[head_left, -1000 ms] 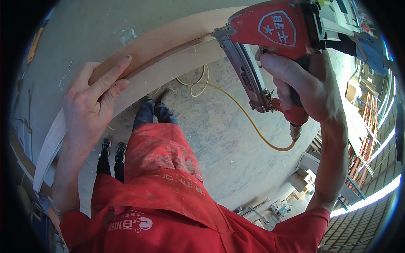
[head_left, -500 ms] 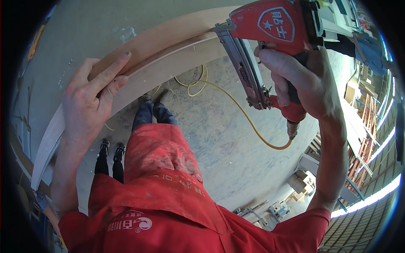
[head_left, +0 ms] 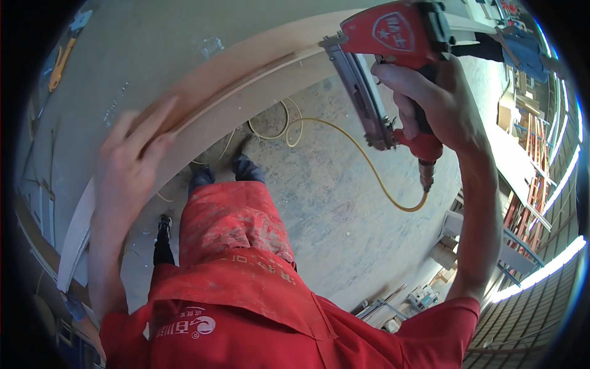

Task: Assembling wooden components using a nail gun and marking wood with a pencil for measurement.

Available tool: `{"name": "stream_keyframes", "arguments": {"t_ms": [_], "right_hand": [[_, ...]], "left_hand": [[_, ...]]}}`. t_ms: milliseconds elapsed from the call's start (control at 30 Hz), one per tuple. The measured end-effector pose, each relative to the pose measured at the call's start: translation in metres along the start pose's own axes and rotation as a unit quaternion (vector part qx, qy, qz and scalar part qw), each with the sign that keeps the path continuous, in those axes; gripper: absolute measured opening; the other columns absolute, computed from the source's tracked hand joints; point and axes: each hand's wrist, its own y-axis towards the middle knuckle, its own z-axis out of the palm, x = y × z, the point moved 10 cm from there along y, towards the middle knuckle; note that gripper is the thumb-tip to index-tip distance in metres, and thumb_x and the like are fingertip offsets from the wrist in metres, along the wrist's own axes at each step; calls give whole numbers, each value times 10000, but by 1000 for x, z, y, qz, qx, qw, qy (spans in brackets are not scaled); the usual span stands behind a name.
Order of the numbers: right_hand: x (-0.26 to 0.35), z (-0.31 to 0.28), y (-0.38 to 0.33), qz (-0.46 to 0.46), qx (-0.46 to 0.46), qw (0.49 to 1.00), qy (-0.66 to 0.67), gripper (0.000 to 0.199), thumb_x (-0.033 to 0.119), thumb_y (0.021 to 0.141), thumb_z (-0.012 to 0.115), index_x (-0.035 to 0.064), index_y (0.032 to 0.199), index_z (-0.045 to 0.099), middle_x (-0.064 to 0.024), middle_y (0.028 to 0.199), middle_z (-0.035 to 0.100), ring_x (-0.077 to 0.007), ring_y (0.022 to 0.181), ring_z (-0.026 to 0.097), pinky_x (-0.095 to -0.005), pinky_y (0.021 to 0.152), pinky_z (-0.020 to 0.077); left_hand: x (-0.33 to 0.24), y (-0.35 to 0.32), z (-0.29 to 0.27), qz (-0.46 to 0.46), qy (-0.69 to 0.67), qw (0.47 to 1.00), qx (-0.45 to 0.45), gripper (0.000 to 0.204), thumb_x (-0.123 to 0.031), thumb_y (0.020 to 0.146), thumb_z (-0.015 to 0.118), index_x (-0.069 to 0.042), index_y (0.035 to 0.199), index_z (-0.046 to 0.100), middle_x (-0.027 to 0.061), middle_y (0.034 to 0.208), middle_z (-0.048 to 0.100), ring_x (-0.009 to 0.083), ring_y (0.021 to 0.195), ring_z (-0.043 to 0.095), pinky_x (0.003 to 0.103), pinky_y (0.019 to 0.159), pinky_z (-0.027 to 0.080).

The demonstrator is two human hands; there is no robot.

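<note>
Up at the top of the view, a red nail gun sits with its nose against the edge of a curved wooden strip that arcs from upper right down to lower left. Its long grey magazine slants down toward the handle. The right hand is wrapped tight around the handle, fingers closed on it. A yellow hose runs from the bottom of the handle, loops over the concrete floor and coils near the strip. The left hand lies on the strip further down the arc, fingers stretched out and close together; it is blurred, so how firmly it presses cannot be told. Below, the person's red trousers and dark shoes stand on the floor just beside the strip. Far right, racks with boards and bits of wood stand well apart.
</note>
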Motion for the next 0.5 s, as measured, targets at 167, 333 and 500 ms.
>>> {"name": "stream_keyframes", "arguments": {"t_ms": [167, 333, 500], "right_hand": [[13, 19, -13, 8, -27, 999, 22, 389, 314, 928, 660, 33, 660, 636, -29, 511, 593, -127, 427, 609, -279, 466, 507], [18, 26, -7, 15, -17, 999, 23, 399, 334, 926, 663, 35, 663, 631, -34, 535, 603, -134, 440, 631, -287, 484, 538], [13, 25, -5, 20, -21, 1000, -2, 403, 347, 926, 661, 39, 667, 636, -35, 536, 600, -134, 444, 636, -293, 497, 555]], "left_hand": [[34, -39, -18, 18, 5, 1000, 5, 456, -195, 943, 745, -219, 1395, 694, 129, 1008, 629, 317, 874, 636, 433, 787, 518], [38, -41, -13, 25, 7, 1000, 1, 460, -182, 938, 751, -221, 1393, 698, 118, 981, 623, 292, 835, 623, 425, 757, 513], [34, -37, -16, 28, -8, 1000, -4, 457, -173, 929, 759, -215, 1381, 707, 115, 965, 615, 286, 822, 617, 419, 747, 511]]}}
